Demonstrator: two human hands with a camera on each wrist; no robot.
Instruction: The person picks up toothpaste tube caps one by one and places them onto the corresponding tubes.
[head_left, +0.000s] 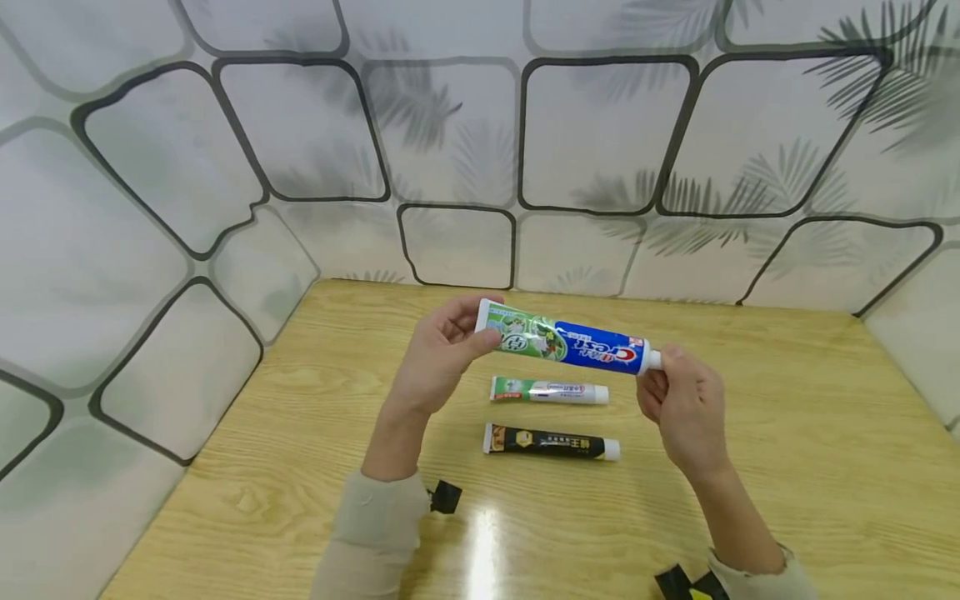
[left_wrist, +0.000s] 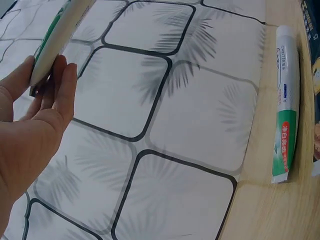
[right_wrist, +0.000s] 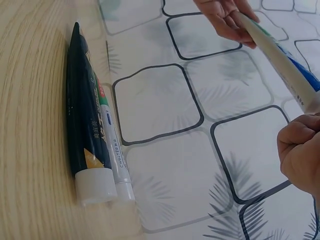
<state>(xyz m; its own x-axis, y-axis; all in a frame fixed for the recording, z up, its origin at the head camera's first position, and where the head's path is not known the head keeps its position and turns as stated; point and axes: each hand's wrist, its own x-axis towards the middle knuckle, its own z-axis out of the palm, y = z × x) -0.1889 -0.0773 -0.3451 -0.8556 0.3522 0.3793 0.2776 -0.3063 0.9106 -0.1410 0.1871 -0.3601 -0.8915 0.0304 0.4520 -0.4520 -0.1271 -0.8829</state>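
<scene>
A blue and green Crest toothpaste tube (head_left: 562, 337) is held up above the table, its white cap toward the right. My left hand (head_left: 442, 350) pinches the flat crimped end, thumb on the printed face. At the other end my right hand (head_left: 686, 404) grips the white cap between thumb and fingers. Below it on the table lie a white and green toothpaste tube (head_left: 551, 392) and, nearer to me, a black toothpaste tube (head_left: 551, 442), both with caps to the right. In the right wrist view the black tube (right_wrist: 90, 110) partly hides the white one.
The wooden table (head_left: 300, 467) meets a wall covering (head_left: 457, 246) with dark outlines and leaf prints at its back edge. A small black piece (head_left: 446, 497) is by the left sleeve, and black and yellow pieces (head_left: 686, 583) are by the right sleeve.
</scene>
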